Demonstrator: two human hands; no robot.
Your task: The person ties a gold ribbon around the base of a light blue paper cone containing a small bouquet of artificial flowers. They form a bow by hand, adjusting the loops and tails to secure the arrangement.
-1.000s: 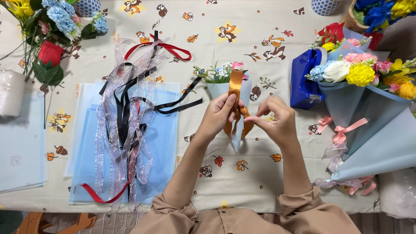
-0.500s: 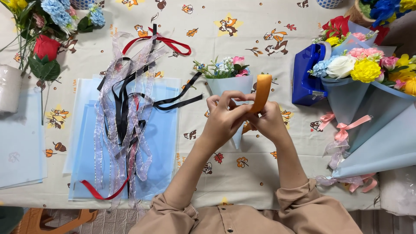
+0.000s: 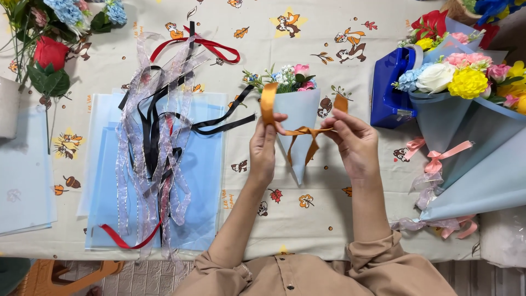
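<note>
- My left hand (image 3: 263, 145) is pinched shut on the orange ribbon (image 3: 269, 104), thumb and fingers gripping the base of an upright loop.
- My right hand (image 3: 353, 140) is also closed on that ribbon, fingertips pinching the other end, which stands up as a short tab by the cone's right edge.
- Between the two hands the ribbon crosses in a knot, with two tails hanging down over the small bouquet (image 3: 296, 118).
- That bouquet is a pale blue paper cone with pink and white blossoms on top, lying on the tablecloth (image 3: 307, 33) in the middle, point towards me.
- A blue tape dispenser (image 3: 390, 93) sits just right of it, beside a large bouquet (image 3: 466, 109) in blue wrap with pink bows.
- To the left, blue wrapping sheets (image 3: 208, 164) lie flat under a tangle of loose ribbons (image 3: 156, 137) in sheer, black and red.
- Half a second ago both hands were bunched together over the cone with the ribbon in one fat loop; now they have drawn apart, left loop and right end pulled out to either side.
</note>
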